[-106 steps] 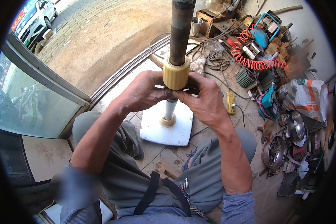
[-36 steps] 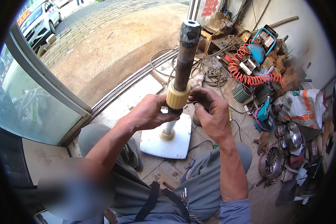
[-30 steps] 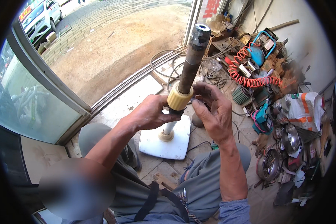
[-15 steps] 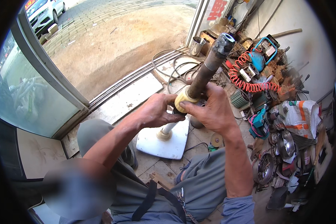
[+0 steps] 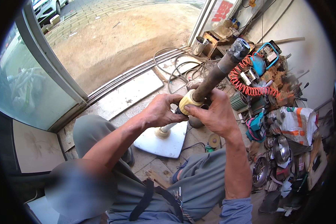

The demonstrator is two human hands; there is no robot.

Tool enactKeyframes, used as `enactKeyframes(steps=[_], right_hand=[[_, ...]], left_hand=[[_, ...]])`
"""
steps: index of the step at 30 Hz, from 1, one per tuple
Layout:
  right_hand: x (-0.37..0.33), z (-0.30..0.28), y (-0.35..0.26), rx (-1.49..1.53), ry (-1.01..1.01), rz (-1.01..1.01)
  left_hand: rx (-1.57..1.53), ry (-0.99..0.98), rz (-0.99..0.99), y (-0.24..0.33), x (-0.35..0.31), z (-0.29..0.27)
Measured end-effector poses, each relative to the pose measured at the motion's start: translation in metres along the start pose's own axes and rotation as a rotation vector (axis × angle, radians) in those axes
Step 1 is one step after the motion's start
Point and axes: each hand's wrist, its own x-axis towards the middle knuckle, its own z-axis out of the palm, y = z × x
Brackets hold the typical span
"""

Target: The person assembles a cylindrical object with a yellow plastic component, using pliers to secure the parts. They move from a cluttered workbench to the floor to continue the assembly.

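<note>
Collar (image 5: 188,100) already around dark pipe (image 5: 215,79), gripped in right hand (image 5: 217,114), pinched near its lower end by left hand (image 5: 161,112); seemingly midway, not yet released, with tightness impossible to judge.

Two hands: one left hand (image 5: 161,111), one right hand (image 5: 219,115). One dark pipe (image 5: 217,74), one yellow collar (image 5: 189,100). One white base (image 5: 166,146). At the far side, one metal cup (image 5: 200,45); far left, one car (image 5: 45,10). Right: one red hose (image 5: 254,90), one teal tool (image 5: 256,126), one sack (image 5: 299,126), one disc (image 5: 214,140). Near edge: two straps (image 5: 143,201). Small pieces heaped on the right are too jumbled to count.
</note>
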Motion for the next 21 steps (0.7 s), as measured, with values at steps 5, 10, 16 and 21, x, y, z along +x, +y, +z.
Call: enactKeyframes(steps=[5, 10, 16, 21], right_hand=[[0.0, 0.003, 0.003, 0.0, 0.025, -0.029], [-0.001, 0.006, 0.005, 0.071, 0.087, -0.067], [-0.001, 0.004, -0.002, 0.024, 0.061, -0.065], [0.002, 0.002, -0.012, -0.067, 0.107, -0.16]], left_hand=[[-0.038, -0.001, -0.031, 0.002, -0.002, 0.0], [-0.031, -0.001, -0.014, -0.003, -0.001, 0.002], [-0.065, -0.001, -0.043, -0.008, -0.002, 0.005], [-0.088, -0.011, -0.028, -0.008, -0.003, 0.004]])
